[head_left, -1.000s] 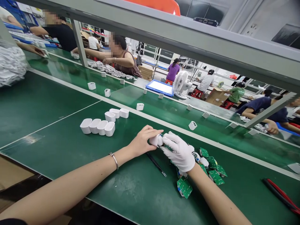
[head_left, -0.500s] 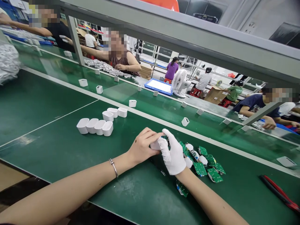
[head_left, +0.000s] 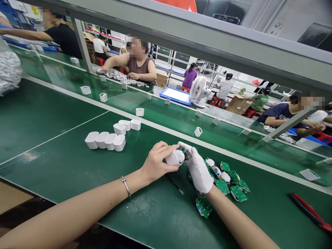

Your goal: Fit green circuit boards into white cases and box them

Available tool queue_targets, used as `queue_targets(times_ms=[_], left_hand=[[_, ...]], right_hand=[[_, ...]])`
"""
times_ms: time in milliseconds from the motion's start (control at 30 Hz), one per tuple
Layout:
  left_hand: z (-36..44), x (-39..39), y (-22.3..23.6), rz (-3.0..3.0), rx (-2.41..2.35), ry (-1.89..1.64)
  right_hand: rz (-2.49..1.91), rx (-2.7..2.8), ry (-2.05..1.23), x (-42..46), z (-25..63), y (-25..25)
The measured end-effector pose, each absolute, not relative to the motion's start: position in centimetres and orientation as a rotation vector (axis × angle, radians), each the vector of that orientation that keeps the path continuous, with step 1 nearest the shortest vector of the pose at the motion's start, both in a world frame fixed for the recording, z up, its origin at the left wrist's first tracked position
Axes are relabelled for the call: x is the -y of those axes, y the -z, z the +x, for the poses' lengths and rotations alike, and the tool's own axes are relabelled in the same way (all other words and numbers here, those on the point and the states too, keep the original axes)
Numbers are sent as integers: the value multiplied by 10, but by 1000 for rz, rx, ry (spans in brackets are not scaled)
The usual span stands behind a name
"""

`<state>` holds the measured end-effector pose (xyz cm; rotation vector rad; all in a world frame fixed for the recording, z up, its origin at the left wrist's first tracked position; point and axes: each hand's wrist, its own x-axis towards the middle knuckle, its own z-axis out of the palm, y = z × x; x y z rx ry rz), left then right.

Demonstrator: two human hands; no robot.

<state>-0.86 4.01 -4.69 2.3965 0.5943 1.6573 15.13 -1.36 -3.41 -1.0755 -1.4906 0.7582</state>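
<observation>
My bare left hand (head_left: 155, 162) is wrapped round a white plastic housing (head_left: 172, 158), its open end facing right. My right hand (head_left: 199, 170), in a white glove, has its fingers closed on a green circuit board (head_left: 184, 151) at that opening. A rounded white part attached to the board sits partly inside the housing. Below them a dark cable (head_left: 176, 185) with bare ends lies over the table. Beside and partly behind my right hand is a pile of circuit boards (head_left: 222, 186) with white parts.
Several empty white housings (head_left: 103, 139) stand in two rows at left. Beyond a pale strip, more housings (head_left: 198, 131) sit spaced along the green belt (head_left: 166, 119). Red-and-black pliers (head_left: 310, 211) lie at right. A metal beam (head_left: 181, 33) crosses above; co-workers sit opposite.
My right hand has turned and shifted slightly right, exposing the housing's opening and the white part in it. Housings on the belt have moved left. A co-worker opposite has reached into a pile.
</observation>
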Motion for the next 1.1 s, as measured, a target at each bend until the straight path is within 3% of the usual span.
queue_targets(times_ms=[167, 367, 467, 833, 1100], left_hand=[[-10, -42, 48, 2441, -588, -1666], [-13, -42, 46, 2470, -500, -1666], [-14, -42, 48, 2497, -480, -1652], [-12, -45, 50, 2227, -240, -1514], [-13, -46, 52, 2194, -271, -1357]], right_hand=[[-1165, 1419, -786, 16, 143, 36], [-951, 1236, -1244, 19, 136, 31], [-967, 1174, -1288, 23, 133, 29], [-1049, 1348, -816, 14, 145, 30], [-1094, 1719, -53, 43, 152, -9]])
